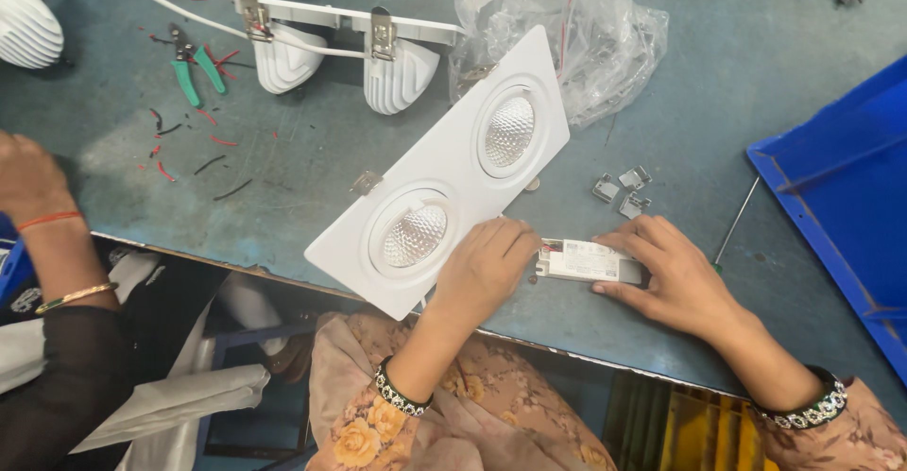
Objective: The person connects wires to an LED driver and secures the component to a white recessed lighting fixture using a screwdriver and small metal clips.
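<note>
Grey-blue workbench [312, 150], wire scraps strewn. White twin-lamp fixture [444, 178] lying diagonally, face up. Small white driver box [586, 261] just right of it, pinched by right hand [671, 277]. Left hand [487, 268] fingertips at box's wired end; grip unclear. Green-handled pliers [189, 69] far left.

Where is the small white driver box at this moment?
The small white driver box lies near the table's front edge, between the left hand and right hand, just right of the white twin downlight.

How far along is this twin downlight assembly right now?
Done: both reflector lamps sit in the white rectangular twin downlight frame. In hand: the left hand and right hand hold the small white driver box. Left: three small metal clips lie loose.
</note>
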